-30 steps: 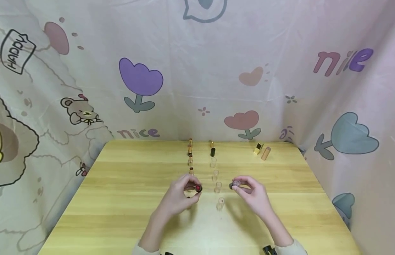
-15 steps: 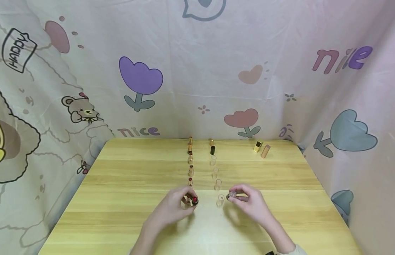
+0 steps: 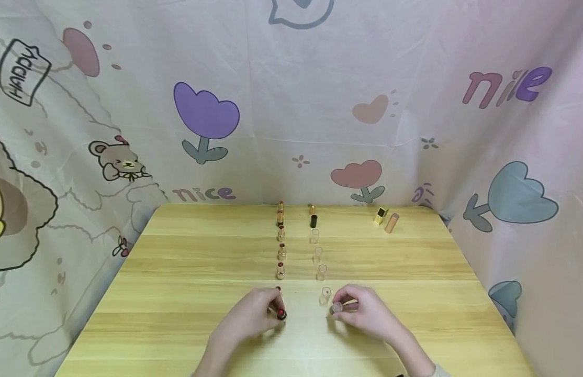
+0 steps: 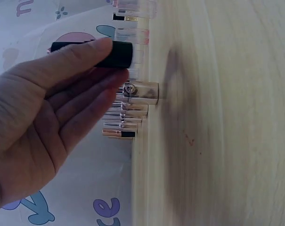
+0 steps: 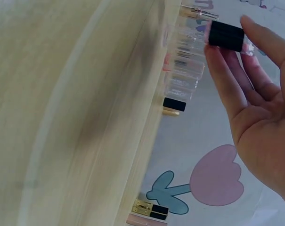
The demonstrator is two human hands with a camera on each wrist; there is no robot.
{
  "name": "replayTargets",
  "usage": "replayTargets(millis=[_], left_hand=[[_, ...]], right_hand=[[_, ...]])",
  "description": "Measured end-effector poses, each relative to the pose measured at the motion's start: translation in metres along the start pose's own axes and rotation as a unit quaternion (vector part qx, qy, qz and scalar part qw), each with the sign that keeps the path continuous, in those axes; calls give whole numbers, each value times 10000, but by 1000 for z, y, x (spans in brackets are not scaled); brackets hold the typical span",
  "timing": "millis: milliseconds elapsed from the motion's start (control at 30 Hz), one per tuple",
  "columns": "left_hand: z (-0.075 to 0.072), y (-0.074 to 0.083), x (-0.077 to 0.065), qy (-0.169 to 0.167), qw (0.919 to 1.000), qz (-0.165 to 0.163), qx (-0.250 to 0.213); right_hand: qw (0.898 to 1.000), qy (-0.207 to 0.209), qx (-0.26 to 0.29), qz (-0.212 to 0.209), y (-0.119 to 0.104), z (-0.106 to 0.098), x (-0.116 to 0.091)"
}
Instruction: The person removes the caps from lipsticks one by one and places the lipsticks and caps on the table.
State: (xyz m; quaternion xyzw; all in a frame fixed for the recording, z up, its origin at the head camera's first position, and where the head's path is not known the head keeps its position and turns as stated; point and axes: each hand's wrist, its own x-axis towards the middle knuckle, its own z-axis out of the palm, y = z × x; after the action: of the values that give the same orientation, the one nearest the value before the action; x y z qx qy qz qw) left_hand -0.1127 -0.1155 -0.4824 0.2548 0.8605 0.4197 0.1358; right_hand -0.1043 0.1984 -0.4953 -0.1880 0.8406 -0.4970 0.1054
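My left hand [image 3: 254,314] pinches a black lipstick [image 4: 121,55] between thumb and fingers, its red tip facing up in the head view. It is low over the near middle of the table, beside the front of a row of uncapped lipsticks [image 3: 280,271], and partly covers the nearest one. Across from it, my right hand [image 3: 367,311] holds a black lipstick cap with a clear end [image 5: 226,36] by its fingertips. That cap sits just in front of the nearest clear cap [image 3: 325,296] in a second row. The left wrist view shows the lipstick above its shadow on the wood.
Toward the back, the second row goes on with more clear caps [image 3: 318,255], a black cap [image 3: 313,221] and a small gold cap [image 3: 312,210]. A gold-and-black lipstick [image 3: 380,215] and a pink tube [image 3: 392,223] stand at the back right. A printed curtain surrounds the table [image 3: 178,272].
Both hands have come toward the near edge and lower, carrying the black lipstick and its cap. Lipsticks in the left row that the left hand covered now show.
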Motion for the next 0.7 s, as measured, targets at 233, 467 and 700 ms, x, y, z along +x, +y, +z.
replayTargets(millis=[233,467,700], left_hand=[[3,-1,1,-61,9992,-239,313],[3,-7,0,-4,9979,-131,629],[3,-12,-1,8,9976,50,687]], right_hand=[[9989,-446,-136,-43,5,5,1],[9968,-615,-498,66,2,7,2],[9949,-706,-722,47,4,8,2]])
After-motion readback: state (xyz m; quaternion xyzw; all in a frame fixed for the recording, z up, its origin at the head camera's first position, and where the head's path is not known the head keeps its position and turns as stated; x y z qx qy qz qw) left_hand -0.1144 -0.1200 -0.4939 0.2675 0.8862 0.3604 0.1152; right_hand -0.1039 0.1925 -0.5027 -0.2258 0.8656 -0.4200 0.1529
